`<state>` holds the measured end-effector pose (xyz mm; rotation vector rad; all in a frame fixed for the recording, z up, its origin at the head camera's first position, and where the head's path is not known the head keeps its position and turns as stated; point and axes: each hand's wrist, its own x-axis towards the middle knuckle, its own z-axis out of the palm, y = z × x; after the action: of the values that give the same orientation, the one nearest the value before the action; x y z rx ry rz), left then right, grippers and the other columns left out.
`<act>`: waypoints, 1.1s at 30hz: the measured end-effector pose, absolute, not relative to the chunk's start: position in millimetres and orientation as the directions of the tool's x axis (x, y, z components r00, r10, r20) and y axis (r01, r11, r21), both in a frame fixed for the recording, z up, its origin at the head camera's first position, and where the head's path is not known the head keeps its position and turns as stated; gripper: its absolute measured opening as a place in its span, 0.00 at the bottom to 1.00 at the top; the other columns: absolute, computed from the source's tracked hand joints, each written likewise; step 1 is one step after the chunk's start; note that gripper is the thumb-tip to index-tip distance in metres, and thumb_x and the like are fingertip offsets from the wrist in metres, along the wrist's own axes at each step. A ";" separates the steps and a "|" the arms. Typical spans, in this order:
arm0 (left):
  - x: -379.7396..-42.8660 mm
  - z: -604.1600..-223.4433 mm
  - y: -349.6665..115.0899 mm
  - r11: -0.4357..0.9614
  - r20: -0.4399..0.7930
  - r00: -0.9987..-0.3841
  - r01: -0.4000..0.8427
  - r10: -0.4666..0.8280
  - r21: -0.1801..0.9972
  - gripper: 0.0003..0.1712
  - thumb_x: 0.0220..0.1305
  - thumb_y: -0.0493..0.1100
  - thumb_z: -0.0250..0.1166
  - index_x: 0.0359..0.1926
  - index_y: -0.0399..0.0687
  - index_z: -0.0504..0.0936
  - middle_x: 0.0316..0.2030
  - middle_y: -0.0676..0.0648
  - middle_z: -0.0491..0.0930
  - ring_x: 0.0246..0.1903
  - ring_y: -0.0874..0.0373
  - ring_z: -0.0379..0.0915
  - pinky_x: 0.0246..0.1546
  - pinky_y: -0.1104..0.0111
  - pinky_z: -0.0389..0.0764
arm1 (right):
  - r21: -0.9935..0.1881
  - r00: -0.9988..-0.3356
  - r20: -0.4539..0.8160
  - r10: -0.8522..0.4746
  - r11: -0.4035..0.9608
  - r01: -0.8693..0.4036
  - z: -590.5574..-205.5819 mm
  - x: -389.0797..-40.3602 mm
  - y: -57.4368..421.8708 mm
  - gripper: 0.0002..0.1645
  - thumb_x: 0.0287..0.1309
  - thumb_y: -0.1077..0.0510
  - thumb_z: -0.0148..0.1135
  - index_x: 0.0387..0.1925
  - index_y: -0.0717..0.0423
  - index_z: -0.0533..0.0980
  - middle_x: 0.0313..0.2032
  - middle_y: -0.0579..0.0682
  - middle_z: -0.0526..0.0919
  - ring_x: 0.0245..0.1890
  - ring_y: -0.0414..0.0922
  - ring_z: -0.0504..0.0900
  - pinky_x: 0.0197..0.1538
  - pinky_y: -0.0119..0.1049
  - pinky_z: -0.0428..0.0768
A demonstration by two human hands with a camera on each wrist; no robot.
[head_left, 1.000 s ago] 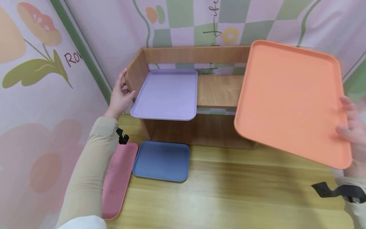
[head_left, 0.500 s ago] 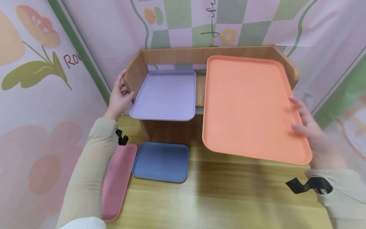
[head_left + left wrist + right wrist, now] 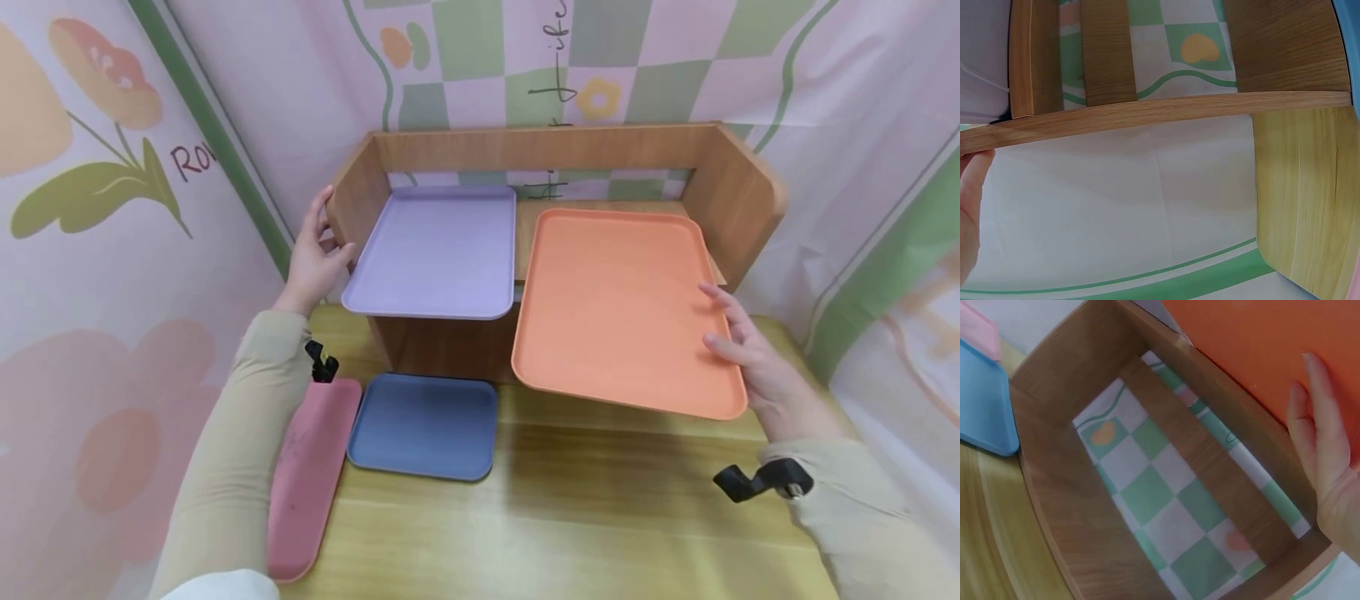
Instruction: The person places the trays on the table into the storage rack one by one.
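the right hand [image 3: 757, 367] grips a flat, rectangular orange tray [image 3: 622, 308] with rounded corners and a raised rim. the digits are clamped on the tray's right edge: two lie over the upper face in the head view, and two extended fingers lie along the underside in the right wrist view. the orange tray is located at the right portion of the upper board of a brown wooden shelf unit [image 3: 540, 150], with its front portion projecting beyond the board; contact between tray and board cannot be determined. the left hand [image 3: 311, 254] grips the shelf unit's left side panel, thumb and fingers set apart and clamped on the panel's front edge. a flat, rectangular lavender tray [image 3: 438, 250] occupies the left portion of the upper board, its front edge overhanging, and is positioned beside the orange tray with a narrow gap between. a smaller rectangular blue tray [image 3: 423, 429] lies on the yellow wood-grain table [image 3: 585, 508] in front of the unit. a long pink tray [image 3: 311, 483] lies just left of it, partly covered by the beige left sleeve [image 3: 225, 442].
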<state>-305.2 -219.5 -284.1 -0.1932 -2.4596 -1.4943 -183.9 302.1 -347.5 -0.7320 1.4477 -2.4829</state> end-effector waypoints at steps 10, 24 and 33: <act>-302.8 -283.7 -218.7 0.473 0.281 -0.959 0.232 -0.033 0.850 0.50 0.62 0.31 0.59 0.70 0.82 0.46 0.68 0.38 0.59 0.60 0.39 0.68 0.62 0.50 0.69 | -0.868 -0.918 0.236 -0.320 -0.493 -0.051 -339.6 -206.7 297.3 0.27 0.66 0.70 0.42 0.60 0.43 0.68 0.55 0.45 0.64 0.44 0.41 0.80 0.39 0.35 0.84; -304.6 -283.0 -218.1 0.471 0.290 -0.957 0.248 -0.016 0.847 0.51 0.61 0.31 0.59 0.71 0.80 0.45 0.67 0.37 0.60 0.60 0.39 0.68 0.62 0.49 0.69 | -0.842 -0.920 0.119 -0.374 -0.529 0.106 -330.3 -215.0 308.3 0.32 0.67 0.70 0.39 0.65 0.40 0.49 0.49 0.49 0.68 0.39 0.47 0.84 0.36 0.40 0.85; -303.8 -282.4 -218.3 0.474 0.275 -0.961 0.232 -0.021 0.849 0.51 0.62 0.31 0.59 0.70 0.83 0.45 0.67 0.37 0.60 0.60 0.39 0.67 0.62 0.49 0.69 | -0.732 -0.765 0.245 -0.596 -0.631 0.257 -337.8 -195.5 327.2 0.37 0.68 0.72 0.25 0.70 0.36 0.45 0.51 0.60 0.76 0.45 0.53 0.82 0.48 0.42 0.83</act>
<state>-303.8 -218.3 -282.4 -0.1813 -2.4760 -1.4834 -195.5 327.2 -337.8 -0.6554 0.9633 -2.3760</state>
